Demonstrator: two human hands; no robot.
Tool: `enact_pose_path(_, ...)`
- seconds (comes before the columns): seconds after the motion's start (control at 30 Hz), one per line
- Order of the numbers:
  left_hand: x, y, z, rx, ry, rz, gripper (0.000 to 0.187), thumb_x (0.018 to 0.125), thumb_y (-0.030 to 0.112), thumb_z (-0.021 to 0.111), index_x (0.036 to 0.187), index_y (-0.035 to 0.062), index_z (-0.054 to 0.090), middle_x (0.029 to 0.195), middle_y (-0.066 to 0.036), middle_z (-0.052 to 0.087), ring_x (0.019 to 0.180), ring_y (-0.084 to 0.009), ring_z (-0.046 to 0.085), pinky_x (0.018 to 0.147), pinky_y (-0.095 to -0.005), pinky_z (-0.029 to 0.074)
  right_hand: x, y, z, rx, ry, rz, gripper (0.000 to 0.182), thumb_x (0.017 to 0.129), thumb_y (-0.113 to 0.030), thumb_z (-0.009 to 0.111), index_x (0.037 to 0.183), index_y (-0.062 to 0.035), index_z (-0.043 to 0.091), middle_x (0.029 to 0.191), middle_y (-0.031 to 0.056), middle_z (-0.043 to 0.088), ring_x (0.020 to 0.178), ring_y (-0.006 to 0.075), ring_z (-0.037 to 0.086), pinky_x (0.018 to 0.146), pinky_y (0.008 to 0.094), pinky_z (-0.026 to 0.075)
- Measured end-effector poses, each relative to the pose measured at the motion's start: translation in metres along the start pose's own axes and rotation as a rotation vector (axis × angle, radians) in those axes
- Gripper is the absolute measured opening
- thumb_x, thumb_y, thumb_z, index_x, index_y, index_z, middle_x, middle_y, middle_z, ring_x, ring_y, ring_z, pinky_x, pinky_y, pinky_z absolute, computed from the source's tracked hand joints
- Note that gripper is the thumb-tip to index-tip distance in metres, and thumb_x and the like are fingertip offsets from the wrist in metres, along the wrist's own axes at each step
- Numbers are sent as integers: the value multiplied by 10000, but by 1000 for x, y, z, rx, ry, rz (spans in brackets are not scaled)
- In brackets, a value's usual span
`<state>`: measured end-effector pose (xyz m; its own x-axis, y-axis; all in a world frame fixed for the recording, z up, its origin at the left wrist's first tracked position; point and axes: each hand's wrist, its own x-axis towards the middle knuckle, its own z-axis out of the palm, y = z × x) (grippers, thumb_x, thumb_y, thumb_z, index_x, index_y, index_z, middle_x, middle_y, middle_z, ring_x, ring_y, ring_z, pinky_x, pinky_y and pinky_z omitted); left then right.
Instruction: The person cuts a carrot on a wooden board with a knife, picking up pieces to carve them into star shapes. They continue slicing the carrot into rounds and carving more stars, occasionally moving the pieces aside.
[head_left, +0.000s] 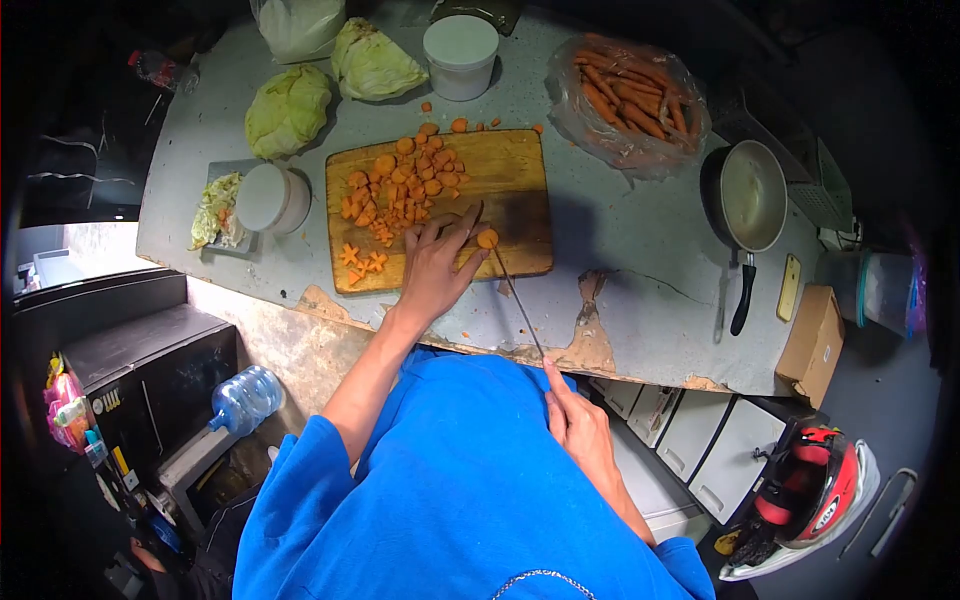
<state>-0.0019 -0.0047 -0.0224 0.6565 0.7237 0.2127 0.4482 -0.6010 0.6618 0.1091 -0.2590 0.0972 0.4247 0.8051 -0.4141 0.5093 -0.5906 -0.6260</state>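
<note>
On the wooden cutting board point(510, 165), my left hand point(435, 262) is bent over a round carrot piece point(487, 239), its thumb and fingertips closed around it. My right hand point(578, 420) grips a knife point(522, 305) at the table's front edge. The knife's thin blade points away from me, and its far part lies at the carrot piece. The handle is mostly covered by my fingers. Many cut carrot pieces point(405, 180) are heaped on the board's left half, beyond my left hand. A smaller cluster of carrot bits point(362, 262) sits at the near left corner.
Two cabbages point(288, 108) and a white tub point(461, 58) stand behind the board. Left are another lidded tub point(272, 198) and a tray of scraps point(216, 212). A bag of carrots point(635, 100), a pan point(745, 195) and a yellow phone-like object point(789, 287) lie right.
</note>
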Motion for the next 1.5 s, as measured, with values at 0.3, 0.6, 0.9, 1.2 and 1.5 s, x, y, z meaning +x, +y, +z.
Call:
enact_pose_path(0.3, -33, 8, 14, 112, 135, 84, 465, 928, 168, 724, 1388, 121, 674, 1330, -107, 674, 1275, -297, 551, 1080, -497, 361, 2, 1, 2, 7, -5, -4, 527, 1024, -83, 613, 1536, -186, 539, 816, 250, 670, 721, 362, 699, 736, 429, 554)
enact_pose_path(0.6, -41, 15, 21, 196, 126, 47, 395, 952, 153, 679, 1345, 167, 715, 1373, -111, 640, 1335, -323, 519, 1160, -534, 319, 3, 4, 3, -16, 7, -43, 528, 1018, -86, 624, 1530, -192, 547, 766, 221, 659, 656, 345, 666, 691, 432, 538)
enact_pose_path(0.9, -43, 15, 22, 233, 92, 44, 406, 956, 158, 648, 1359, 167, 693, 1384, -104, 628, 1352, -315, 494, 1161, -528, 304, 9, 3, -1, -23, -42, -44, 550, 1014, -110, 613, 1543, -225, 520, 793, 233, 677, 718, 425, 682, 692, 523, 537)
enact_pose_path(1.2, -1, 2, -4, 69, -35, 15, 416, 932, 217, 707, 1346, 180, 698, 1349, -36, 680, 1195, -297, 527, 1036, -450, 331, 6, 11, 0, 29, -2, -69, 540, 1014, -109, 614, 1536, -218, 526, 807, 245, 685, 731, 437, 685, 691, 521, 534)
enact_pose_path(1.5, -3, -5, -1, 144, -78, 115, 338, 948, 228, 699, 1281, 183, 738, 1289, -27, 683, 1120, -285, 521, 1001, -460, 338, 1, 6, -5, -6, -38, 10, 505, 1022, -115, 629, 1515, -199, 561, 901, 269, 702, 809, 421, 705, 772, 446, 549)
